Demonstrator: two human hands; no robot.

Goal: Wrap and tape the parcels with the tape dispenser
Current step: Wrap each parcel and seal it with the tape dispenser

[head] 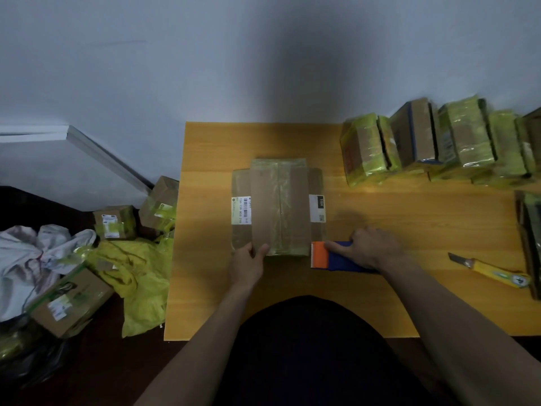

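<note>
Head view shows us sitting at a wooden table [409,218] with our two arms reaching out. Our left hand [248,265] pinches the near edge of the box [278,206], thumb on top, so it is holding the box down. Our right hand [371,247] is wrapped round the blue and orange tape dispenser [325,256], which sits on the table just right of the box's near corner, toothed end toward the box.

We think this box is partly done. It lies flat just past our left hand. It is brown cardboard with shiny tape running down its middle, and more tape shows at its far end. White labels stick to its left and right flaps. Those side flaps look loose, so more tape is likely needed there.

Right of our right hand lies a yellow knife [494,272] with its blade out.

Farther off, past our right hand, stands a row of wrapped parcels [456,142] covered in yellow-green tape. Those look finished. Far left of our left hand, off the table, are more boxes [115,222], a yellow bag [140,288] and a white cloth [29,259]. We cannot tell if those boxes are waiting or done.
</note>
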